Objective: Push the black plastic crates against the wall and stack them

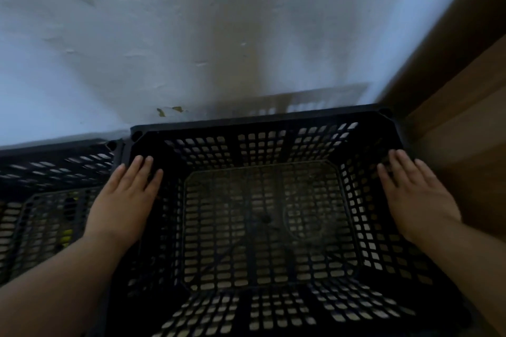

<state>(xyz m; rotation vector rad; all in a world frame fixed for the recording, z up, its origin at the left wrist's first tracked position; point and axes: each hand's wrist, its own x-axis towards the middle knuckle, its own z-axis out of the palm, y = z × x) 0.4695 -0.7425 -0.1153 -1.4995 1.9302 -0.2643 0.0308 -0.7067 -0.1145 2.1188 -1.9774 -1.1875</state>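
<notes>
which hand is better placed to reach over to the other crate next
Left. The left hand rests flat on the crate's left rim, right beside the second crate. The right hand is on the far rim by the wooden panel.

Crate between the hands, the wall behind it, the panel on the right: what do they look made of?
Crate: black moulded plastic, matte, judging by its even lattice of slots and rounded corners. Wall: painted plaster or masonry, whitish and matte, with chips and stains. Panel: looks like brown wood or laminate, smooth; too blurred to tell which.
</notes>
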